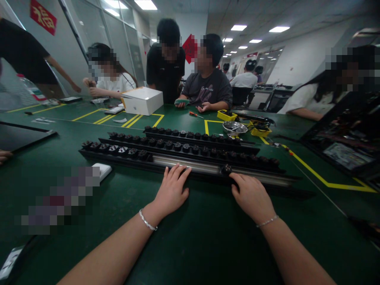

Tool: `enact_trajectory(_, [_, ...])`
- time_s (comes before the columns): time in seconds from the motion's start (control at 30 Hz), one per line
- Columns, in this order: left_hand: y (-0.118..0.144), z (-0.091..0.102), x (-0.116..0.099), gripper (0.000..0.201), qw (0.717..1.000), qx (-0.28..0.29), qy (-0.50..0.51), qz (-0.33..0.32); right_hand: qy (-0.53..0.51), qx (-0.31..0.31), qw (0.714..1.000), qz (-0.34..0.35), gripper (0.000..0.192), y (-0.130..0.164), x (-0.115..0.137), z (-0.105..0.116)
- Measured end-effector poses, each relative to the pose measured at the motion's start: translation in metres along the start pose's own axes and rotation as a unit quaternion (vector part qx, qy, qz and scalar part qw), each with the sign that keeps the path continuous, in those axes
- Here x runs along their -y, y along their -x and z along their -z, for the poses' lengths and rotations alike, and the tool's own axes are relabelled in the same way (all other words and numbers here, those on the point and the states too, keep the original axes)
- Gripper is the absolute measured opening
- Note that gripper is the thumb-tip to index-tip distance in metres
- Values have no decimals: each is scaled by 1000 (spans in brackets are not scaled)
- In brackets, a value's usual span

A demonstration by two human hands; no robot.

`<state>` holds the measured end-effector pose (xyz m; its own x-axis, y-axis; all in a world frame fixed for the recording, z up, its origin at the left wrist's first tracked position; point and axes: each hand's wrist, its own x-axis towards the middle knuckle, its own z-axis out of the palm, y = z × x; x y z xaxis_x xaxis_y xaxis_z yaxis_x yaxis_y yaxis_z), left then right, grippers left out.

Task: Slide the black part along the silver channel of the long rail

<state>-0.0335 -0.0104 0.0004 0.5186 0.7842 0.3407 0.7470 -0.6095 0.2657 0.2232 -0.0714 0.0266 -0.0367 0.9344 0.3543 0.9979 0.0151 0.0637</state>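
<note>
Grip, right hand point(252, 194): fingertips set against one small black part point(226, 169) on the front rail point(204, 177); whether they pinch it or only touch it cannot be told. Grip, left hand point(175, 186): fingers spread at the near side of the same rail, nothing held. The rail lies across the green counter point(190, 245), directly ahead of both hands, with its shiny strip point(204, 168) exposed between the left-hand group of parts and the single part. Caution: uneven pressure from the right fingertips could tip the part or make it bind in the rail. A sideways push without a steady left hand could shift the whole rail. A careless reach across could catch the middle rail point(282, 169) or the back rail point(252, 149), since these lie close behind. Count: three rails; on the front rail, about seven parts grouped at the left plus one by the right hand; the parts on the other two are too crowded for a sure count. Bracelets point(147, 220): two, one per wrist. Beyond the rails: one white box point(145, 102), one screwdriver point(196, 114), one metal bowl point(234, 132) and two yellow bins point(227, 116).
</note>
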Motion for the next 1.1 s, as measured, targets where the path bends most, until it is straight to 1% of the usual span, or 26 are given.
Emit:
enact_trajectory(0.37, [0, 1, -1, 63, 1000, 3, 1, 0, -3, 24, 1000, -19, 29, -1, -8, 2])
enact_trajectory(0.63, [0, 0, 0, 64, 1000, 1, 5, 3, -10, 43, 999, -22, 30, -1, -8, 4])
enact_trajectory(1.1, [0, 0, 0, 64, 1000, -1, 11, 1, -12, 50, 998, -21, 30, 0, -10, 6])
